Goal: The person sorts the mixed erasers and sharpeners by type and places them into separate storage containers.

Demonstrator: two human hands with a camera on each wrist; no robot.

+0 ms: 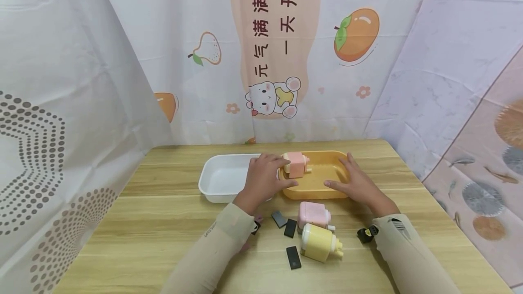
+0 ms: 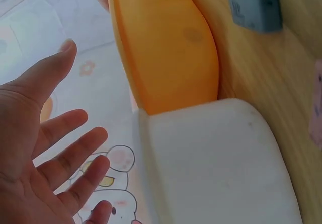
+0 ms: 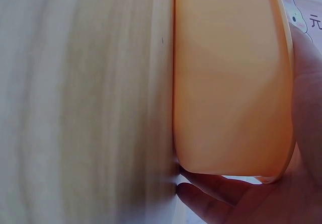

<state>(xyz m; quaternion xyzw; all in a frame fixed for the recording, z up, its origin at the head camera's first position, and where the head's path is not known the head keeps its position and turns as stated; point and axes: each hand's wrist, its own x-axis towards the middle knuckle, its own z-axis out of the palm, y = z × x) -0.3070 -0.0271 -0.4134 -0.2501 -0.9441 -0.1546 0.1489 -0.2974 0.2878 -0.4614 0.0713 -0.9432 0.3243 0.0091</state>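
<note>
Tugging the orange tray (image 1: 327,171) could send the peach bottle (image 1: 296,165) sliding from its left end, since your left hand (image 1: 264,177) has fingers spread beside it, not pinching; your right hand's (image 1: 358,184) fingers spread around the right end.

On the tabletop (image 1: 155,221), the left tray (image 1: 224,176) adjoins the right tray (image 1: 314,193), which holds one container (image 1: 297,166); two containers (image 1: 313,213) sit before it, three blocks (image 1: 290,227) to their left.
</note>
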